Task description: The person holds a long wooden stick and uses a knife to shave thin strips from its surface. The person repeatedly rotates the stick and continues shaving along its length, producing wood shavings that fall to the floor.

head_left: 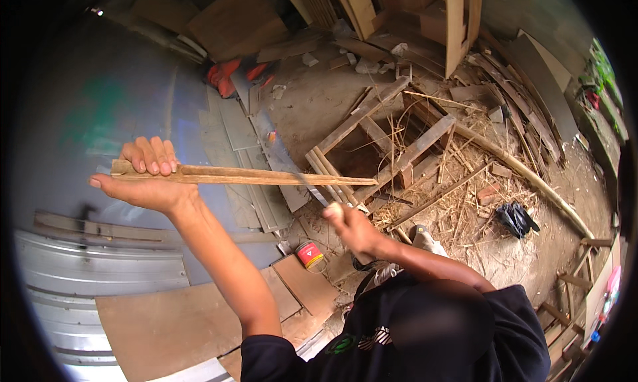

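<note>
My left hand (149, 176), stretched out to the left, is wrapped round the thick end of a long split wooden strip (252, 177). The strip points right and tapers to a narrow tip. Just below that tip, my right hand (352, 230) is closed on the handle of a long-bladed knife (318, 194). Its blade slants up and left from my fist and crosses the strip, smeared by motion. I cannot tell whether the blade touches the wood.
A wooden frame (389, 133) stands on the littered floor ahead, among shavings and offcuts. A long pole (525, 169) lies to its right, near a black plastic bag (517, 219). By my left forearm are a red can (310, 254) and brown boards (193, 322).
</note>
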Tool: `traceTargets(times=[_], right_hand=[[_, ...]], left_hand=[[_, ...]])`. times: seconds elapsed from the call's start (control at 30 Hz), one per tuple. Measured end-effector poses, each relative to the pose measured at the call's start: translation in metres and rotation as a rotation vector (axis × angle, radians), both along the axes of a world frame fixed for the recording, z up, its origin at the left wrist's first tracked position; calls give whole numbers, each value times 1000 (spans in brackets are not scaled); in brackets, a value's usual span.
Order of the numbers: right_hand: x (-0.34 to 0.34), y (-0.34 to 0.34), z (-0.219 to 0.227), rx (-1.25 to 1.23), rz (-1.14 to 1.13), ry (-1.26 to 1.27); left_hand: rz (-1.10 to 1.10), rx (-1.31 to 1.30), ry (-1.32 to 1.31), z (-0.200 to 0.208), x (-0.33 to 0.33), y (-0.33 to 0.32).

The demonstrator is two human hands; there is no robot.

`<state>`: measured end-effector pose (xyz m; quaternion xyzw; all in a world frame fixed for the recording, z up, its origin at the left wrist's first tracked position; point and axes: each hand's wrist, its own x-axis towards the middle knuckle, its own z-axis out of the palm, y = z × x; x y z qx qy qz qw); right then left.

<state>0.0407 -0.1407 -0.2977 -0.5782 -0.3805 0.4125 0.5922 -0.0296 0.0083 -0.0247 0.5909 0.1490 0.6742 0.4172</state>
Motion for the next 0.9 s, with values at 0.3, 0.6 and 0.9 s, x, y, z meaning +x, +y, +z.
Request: traceTargets(times=[0.3, 0.6, 0.9], right_hand=[[19, -2, -9, 174, 258, -63], [84, -1, -254, -657, 231, -16], [111, 2, -194, -596, 310, -239]], left_hand=[[54, 35, 22, 0, 17, 14], [151, 56, -19, -3, 35, 15], [484, -129, -47, -78, 50, 7]])
